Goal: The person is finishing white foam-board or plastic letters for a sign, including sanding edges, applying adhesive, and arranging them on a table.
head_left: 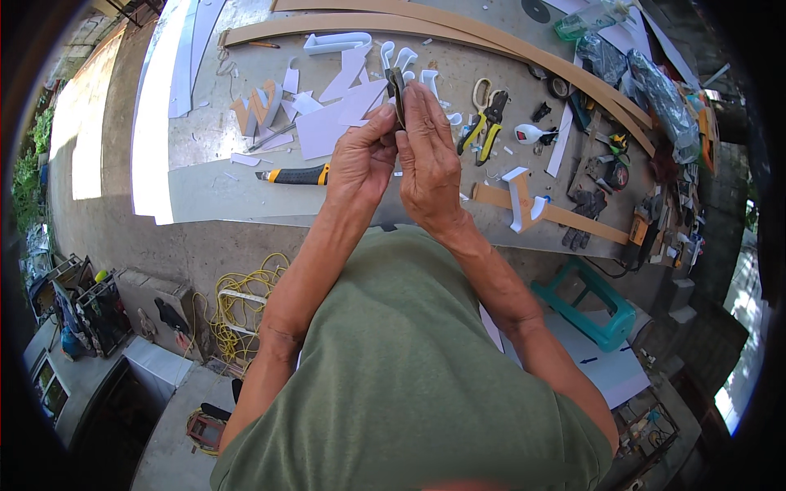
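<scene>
I watched from afar as two bare hands met above a cluttered worktable (516,78), gripping one thin, dark olive piece, narrow and seemingly flat, whose material I could not tell. It stood nearly upright between them, near the middle of the table's front half. The left hand (364,155) pinched it between thumb and curled fingers; the right hand (430,155) lay along its other side, fingers long, straight and pressed together.

Just left of the hands I counted one utility knife (296,175), yellow and black, and beyond it smooth, angular white sheets (332,131), overlapping too much to count. One zigzag piece (260,108), brown-faced with pale walls, sat beside them. To the right were one pair of yellow-handled snips (489,129) and one small white squeeze bottle (528,132). One white-walled, brown-faced shape (524,200) rested on a short brown strip (591,224). Two long brown strips (352,22), smooth and gently bowed in my fisheye view, crossed the far side. Below the table stood one teal stool (602,331), plastic-looking, and a loose tangle of yellow cord (221,323).
</scene>
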